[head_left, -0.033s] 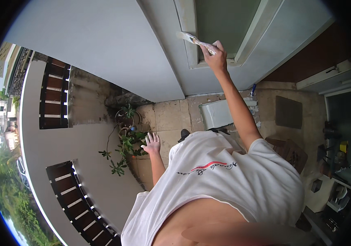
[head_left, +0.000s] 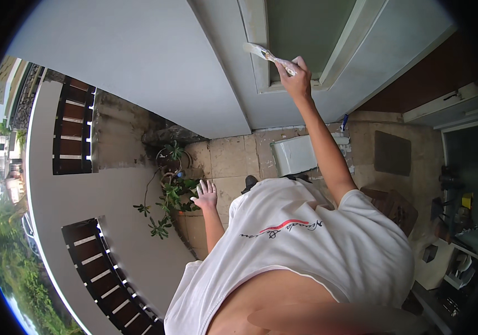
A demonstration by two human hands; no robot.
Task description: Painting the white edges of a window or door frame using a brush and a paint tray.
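My right hand [head_left: 297,78] grips a paint-smeared brush [head_left: 275,60], its pale bristles at the left side of the white frame [head_left: 257,67] around a grey-green panel [head_left: 306,33]. Whether the bristles touch the frame I cannot tell. My left hand [head_left: 206,196], fingers spread and streaked white, hangs beside my shirt near potted plants [head_left: 169,195], holding nothing. On the floor below the door lies a white-coated paint tray [head_left: 292,153], with a blue-handled tool [head_left: 344,124] at its far right.
Tiled paving [head_left: 228,159] runs around my feet. At left stand a low pale wall [head_left: 116,190] and slatted railings [head_left: 74,123], with greenery beyond. At right are a dark mat [head_left: 392,151], a dark wood panel [head_left: 401,89] and assorted items along the edge.
My right hand and the brush have shifted very slightly to the right along the frame. My left hand has barely moved.
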